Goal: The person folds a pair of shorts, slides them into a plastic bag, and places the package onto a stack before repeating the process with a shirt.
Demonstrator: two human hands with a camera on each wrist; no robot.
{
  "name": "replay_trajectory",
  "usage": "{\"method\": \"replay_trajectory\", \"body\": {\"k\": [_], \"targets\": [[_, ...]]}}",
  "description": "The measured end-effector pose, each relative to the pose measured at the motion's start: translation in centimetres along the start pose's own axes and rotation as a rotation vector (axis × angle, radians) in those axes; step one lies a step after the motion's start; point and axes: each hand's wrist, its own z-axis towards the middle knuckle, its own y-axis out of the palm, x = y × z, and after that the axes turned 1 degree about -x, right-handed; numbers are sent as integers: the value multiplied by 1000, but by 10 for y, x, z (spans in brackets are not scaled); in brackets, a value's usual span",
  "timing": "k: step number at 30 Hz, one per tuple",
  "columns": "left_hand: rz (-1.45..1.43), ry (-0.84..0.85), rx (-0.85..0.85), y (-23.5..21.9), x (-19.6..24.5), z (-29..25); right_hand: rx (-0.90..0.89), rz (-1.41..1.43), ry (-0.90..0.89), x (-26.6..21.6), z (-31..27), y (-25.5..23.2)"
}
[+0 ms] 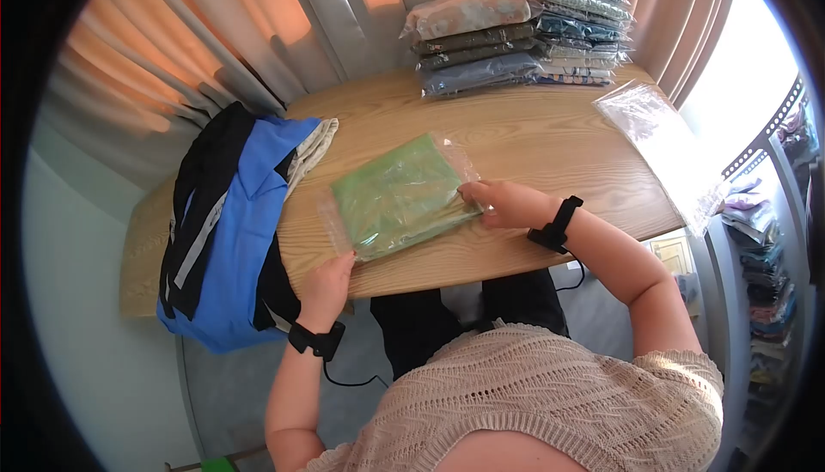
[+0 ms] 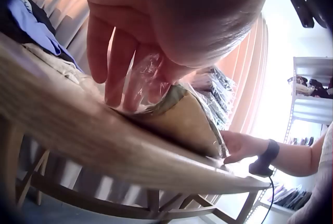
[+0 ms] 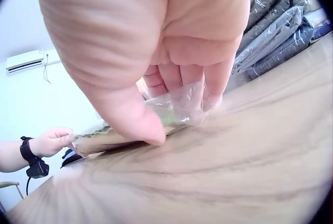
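A folded green garment in a clear plastic bag (image 1: pixel 395 188) lies on the wooden table in front of me. At its near left corner my left hand (image 1: pixel 328 287) pinches the plastic between thumb and fingers. Film bunches at those fingers in the left wrist view, and the green edge (image 2: pixel 179 96) shows beside them. My right hand (image 1: pixel 516 204) holds the bag's right end. In the right wrist view its thumb (image 3: pixel 138 125) is on the near side, with clear film (image 3: pixel 182 102) against the other fingers.
Blue and black clothes (image 1: pixel 249 206) drape over the table's left end. Stacks of bagged garments (image 1: pixel 477 42) stand at the back. Flat clear bags (image 1: pixel 657 141) lie at the right edge. A shelf of folded items (image 1: pixel 765 292) stands beyond the table on the right.
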Motion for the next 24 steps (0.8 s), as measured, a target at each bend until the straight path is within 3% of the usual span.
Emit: {"method": "replay_trajectory", "body": {"k": [5, 7, 9, 10, 12, 13, 15, 17, 19, 20, 22, 24], "targets": [[-40, -138, -20, -41, 16, 19, 151, 8, -63, 4, 1, -4], [-338, -85, 60, -55, 8, 29, 185, 18, -41, -10, -4, -24], [-488, -182, 54, -86, 22, 38, 229, 325, 21, -30, -12, -53], [-487, -189, 60, -100, 26, 44, 223, 324, 16, -35, -13, -64], [-662, -187, -75, -120, 26, 57, 318, 681, -84, -38, -12, -79], [-661, -190, -73, -119, 21, 66, 315, 681, -86, -35, -8, -82], [-682, -171, -86, -105, 4, 85, 271, 1111, -1, -24, 3, -86], [-658, -125, -125, -81, -10, 100, 269, 1163, 11, 6, 22, -72], [-860, -405, -148, -43, -26, 107, 258, 1393, 127, 46, 33, -49], [-863, -409, -152, -29, -30, 104, 189, 1411, 257, 68, 31, -39], [-1128, -865, -229, -5, -37, 91, 192, 1378, 372, 90, 18, -13], [-1196, -862, -205, 8, -48, 75, 190, 1341, 491, 86, 7, -2]]}}
